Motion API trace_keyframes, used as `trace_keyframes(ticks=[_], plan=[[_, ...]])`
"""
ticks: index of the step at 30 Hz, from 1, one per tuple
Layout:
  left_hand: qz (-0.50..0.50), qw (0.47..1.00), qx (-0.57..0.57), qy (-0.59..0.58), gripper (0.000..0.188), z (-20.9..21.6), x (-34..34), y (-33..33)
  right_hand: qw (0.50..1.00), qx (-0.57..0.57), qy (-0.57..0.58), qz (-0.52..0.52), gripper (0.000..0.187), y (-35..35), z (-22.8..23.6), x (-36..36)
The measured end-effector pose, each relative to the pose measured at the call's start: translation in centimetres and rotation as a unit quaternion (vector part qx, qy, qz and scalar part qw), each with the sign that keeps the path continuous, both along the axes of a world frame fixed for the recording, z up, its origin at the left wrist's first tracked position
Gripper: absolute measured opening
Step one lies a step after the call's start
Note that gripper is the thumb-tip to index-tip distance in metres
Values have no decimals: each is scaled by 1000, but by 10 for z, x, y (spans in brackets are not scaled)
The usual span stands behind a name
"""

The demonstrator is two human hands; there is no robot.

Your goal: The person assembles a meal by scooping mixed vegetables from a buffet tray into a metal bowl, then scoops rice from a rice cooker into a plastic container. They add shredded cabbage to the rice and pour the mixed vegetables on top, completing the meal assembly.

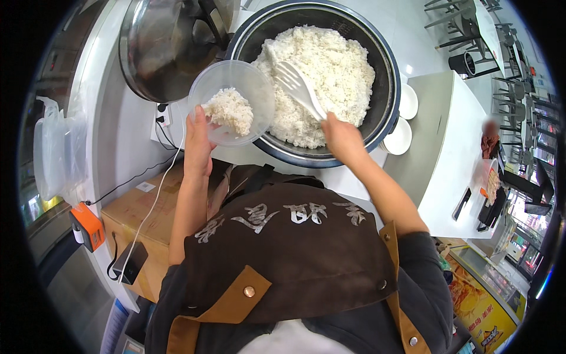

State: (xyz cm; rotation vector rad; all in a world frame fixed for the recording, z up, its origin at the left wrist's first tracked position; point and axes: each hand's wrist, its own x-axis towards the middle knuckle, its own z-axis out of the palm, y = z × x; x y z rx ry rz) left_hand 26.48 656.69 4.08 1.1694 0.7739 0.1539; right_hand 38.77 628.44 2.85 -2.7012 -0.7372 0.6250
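Observation:
My left hand grips the rim and side of a clear plastic bowl, tilted beside the cooker. A small heap of white rice lies inside the bowl. In my right hand is the handle of a white slotted rice paddle, its pronged head resting on the cooked rice. That rice fills much of a large round rice cooker pot with a dark inner wall. The bowl overlaps the pot's left rim.
A big metal lid stands left of the pot. White bowls sit at its right, near a white counter. Cables and a socket are at the left, above a cardboard box. Plastic bags hang at far left.

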Motion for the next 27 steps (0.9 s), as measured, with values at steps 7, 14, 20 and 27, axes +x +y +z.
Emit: trace_keyframes(ticks=[7, 14, 20, 27], plan=[[30, 999, -19, -12, 58, 6, -8, 2, 979, 19, 89, -181, 30, -33, -49, 27], [45, 998, -48, -6, 55, 0, -18, 2, 857, 166, 370, -317, 35, -101, 25, 31], [34, 996, -76, -2, 53, 4, -14, -6, 896, 48, 339, -283, 36, -130, 11, 53], [37, 997, -69, -6, 54, 9, -12, -8, 863, 124, 396, -288, 38, -88, -23, 70]])
